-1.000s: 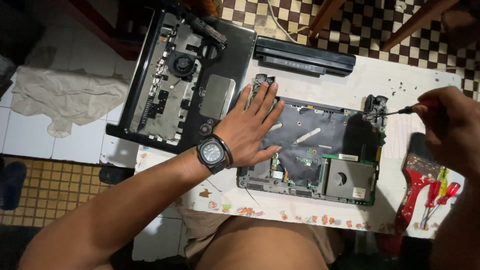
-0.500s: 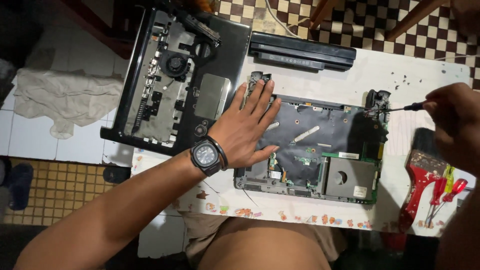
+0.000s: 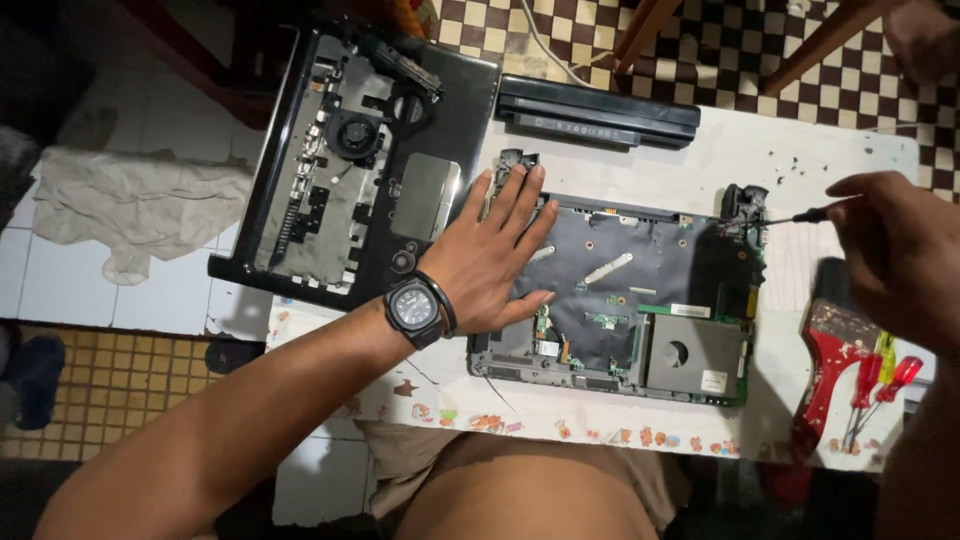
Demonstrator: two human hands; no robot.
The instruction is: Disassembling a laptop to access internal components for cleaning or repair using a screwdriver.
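An opened laptop base [image 3: 640,300] with bare circuit board lies on the white table [image 3: 800,150]. My left hand [image 3: 490,255], a black watch on its wrist, rests flat with fingers spread on the base's left part. My right hand [image 3: 895,250] grips a thin screwdriver [image 3: 800,216] whose tip meets the hinge [image 3: 745,210] at the base's far right corner.
A black laptop top cover [image 3: 350,170] lies upside down at the left, hanging over the table edge. A long black battery [image 3: 595,110] lies at the back. A red-handled brush [image 3: 830,360] and small screwdrivers [image 3: 880,380] sit at the right. A cloth [image 3: 130,210] lies on the floor.
The view has shifted slightly. My left hand stays flat on the base and my right hand keeps the screwdriver at the hinge.
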